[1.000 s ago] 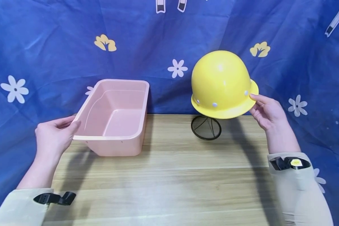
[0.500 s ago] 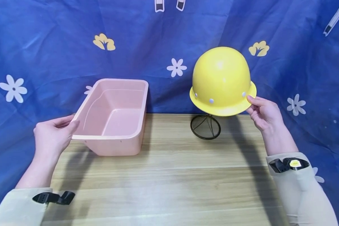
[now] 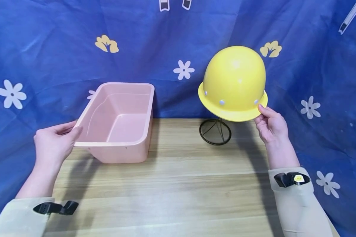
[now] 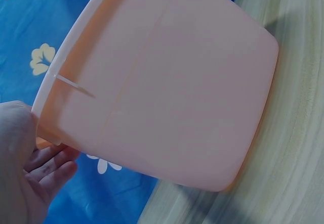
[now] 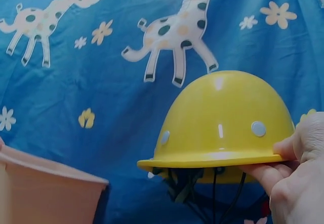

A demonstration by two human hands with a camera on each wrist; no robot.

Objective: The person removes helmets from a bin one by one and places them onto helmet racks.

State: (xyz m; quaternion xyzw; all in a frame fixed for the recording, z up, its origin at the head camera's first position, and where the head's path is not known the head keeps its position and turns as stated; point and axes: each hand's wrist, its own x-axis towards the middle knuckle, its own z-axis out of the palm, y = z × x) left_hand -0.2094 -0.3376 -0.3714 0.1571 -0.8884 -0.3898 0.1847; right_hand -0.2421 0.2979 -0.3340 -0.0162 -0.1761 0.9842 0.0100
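In the head view my left hand pinches the near left corner of the rim of a pink plastic bin, thumb on top. The left wrist view shows fingers curled under that rim and the bin's outer wall. On the right side, my right hand grips the brim of a yellow hard hat, thumb above and fingers below. The hat is tilted a little, over a black wire stand whose upper part it hides. Dark straps hang inside the hat in the right wrist view.
Both stand and bin are on a wood-grain table, near its back edge. Close behind hangs a blue patterned cloth. Straps with black devices sit on both sleeves; one strap is on the right cuff.
The hard hat has risen slightly and turned in my right hand, which has shifted left and a little down along with its sleeve. My left hand and the bin have stayed nearly in place.
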